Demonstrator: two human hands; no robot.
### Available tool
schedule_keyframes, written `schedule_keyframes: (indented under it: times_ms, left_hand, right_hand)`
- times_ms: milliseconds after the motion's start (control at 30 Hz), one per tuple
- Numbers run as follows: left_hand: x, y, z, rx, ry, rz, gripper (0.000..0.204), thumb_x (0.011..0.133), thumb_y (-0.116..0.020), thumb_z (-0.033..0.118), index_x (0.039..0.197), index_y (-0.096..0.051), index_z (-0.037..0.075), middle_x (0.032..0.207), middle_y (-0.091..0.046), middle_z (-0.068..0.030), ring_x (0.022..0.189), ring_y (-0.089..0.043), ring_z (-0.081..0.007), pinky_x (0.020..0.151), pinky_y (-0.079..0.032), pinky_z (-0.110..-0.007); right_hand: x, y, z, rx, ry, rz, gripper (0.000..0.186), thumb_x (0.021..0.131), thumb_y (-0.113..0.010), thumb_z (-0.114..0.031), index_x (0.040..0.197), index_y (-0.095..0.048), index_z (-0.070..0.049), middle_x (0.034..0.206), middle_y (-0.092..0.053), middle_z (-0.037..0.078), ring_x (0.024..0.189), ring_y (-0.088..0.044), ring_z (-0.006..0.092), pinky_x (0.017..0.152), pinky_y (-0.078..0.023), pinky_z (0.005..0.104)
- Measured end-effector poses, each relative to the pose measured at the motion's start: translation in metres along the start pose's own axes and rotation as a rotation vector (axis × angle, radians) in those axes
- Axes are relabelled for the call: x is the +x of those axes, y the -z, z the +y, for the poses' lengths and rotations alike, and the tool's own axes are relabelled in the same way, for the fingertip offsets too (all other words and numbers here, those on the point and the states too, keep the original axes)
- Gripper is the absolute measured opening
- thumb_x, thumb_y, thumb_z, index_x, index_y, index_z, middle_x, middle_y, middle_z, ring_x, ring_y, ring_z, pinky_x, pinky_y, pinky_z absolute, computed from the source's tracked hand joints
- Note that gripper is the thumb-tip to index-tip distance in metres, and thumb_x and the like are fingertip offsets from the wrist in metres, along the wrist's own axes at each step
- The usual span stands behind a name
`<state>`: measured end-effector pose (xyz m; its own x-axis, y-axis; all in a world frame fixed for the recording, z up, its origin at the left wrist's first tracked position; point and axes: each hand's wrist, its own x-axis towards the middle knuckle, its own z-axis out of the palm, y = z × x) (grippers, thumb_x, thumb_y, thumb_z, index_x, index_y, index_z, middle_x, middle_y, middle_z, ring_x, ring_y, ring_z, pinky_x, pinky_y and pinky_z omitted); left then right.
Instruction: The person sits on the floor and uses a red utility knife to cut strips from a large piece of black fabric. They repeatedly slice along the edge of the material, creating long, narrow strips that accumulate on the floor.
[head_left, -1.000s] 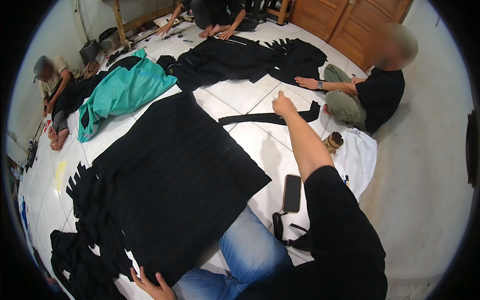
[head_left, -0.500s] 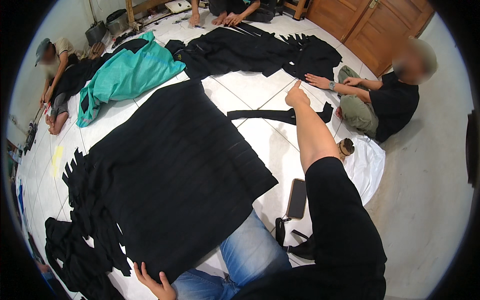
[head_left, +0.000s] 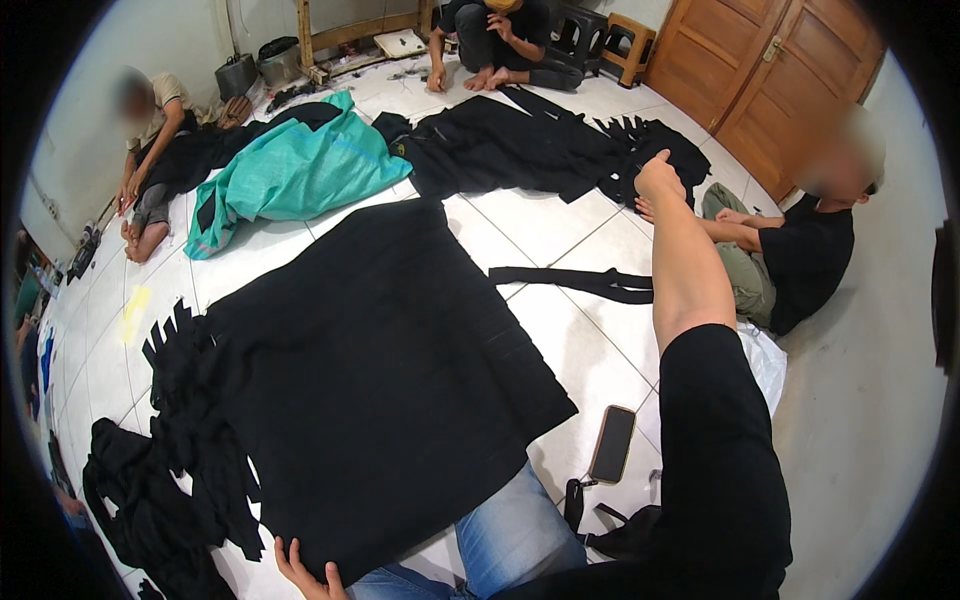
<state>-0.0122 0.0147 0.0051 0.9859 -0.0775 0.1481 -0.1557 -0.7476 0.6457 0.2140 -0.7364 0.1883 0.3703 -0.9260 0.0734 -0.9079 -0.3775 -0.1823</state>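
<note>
A large black cloth point(head_left: 370, 380) with parallel strips along its right part and a fringed left edge lies spread before me, its near edge over my jeans. My left hand point(head_left: 303, 575) rests at its near left corner, fingers apart, touching the edge. My right arm stretches far forward, and my right hand point(head_left: 660, 180) is curled with one finger or thumb jutting out; what it holds, if anything, is hidden. Just below it is the hand point(head_left: 646, 208) of a co-worker seated at the right. Behind lies another black cloth point(head_left: 510, 145) with a cut, fringed end.
Black strips point(head_left: 570, 280) lie on the tiled floor. A phone point(head_left: 613, 443) and a black strap point(head_left: 574, 505) are near my right knee. A green sack point(head_left: 300, 180) lies at the far left. Two other people sit at the back. Black scraps point(head_left: 140, 500) are heaped at the left.
The view has shifted, so floor things sit lower and further right. My right hand has gone from pointing above the floor to beside the fringed cloth. The seated co-worker's hand has come under it.
</note>
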Motion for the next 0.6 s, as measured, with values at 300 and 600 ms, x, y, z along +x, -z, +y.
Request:
schedule_keyframes:
  times_ms: [300, 600]
  left_hand:
    - [-0.004, 0.002, -0.002, -0.017, 0.004, 0.012, 0.064, 0.093, -0.062, 0.039, 0.143, -0.044, 0.003, 0.153, -0.029, -0.0274, 0.141, -0.027, -0.0439, 0.116, -0.020, -0.056]
    - [-0.011, 0.003, -0.012, -0.133, 0.157, 0.094, 0.064, 0.098, -0.057, 0.041, 0.144, -0.041, 0.000, 0.154, -0.027, -0.0255, 0.142, -0.028, -0.0399, 0.116, -0.025, -0.052]
  right_hand:
    - [-0.006, 0.015, 0.014, -0.022, -0.028, 0.002, 0.085, 0.090, -0.056, -0.013, 0.159, -0.006, -0.012, 0.141, -0.055, 0.019, 0.126, -0.058, 0.0323, 0.103, -0.047, 0.0449]
    - [-0.013, -0.023, 0.016, 0.040, 0.195, -0.020, 0.086, 0.089, -0.059, -0.015, 0.157, -0.009, -0.005, 0.138, -0.054, 0.026, 0.126, -0.056, 0.0387, 0.103, -0.046, 0.0443]
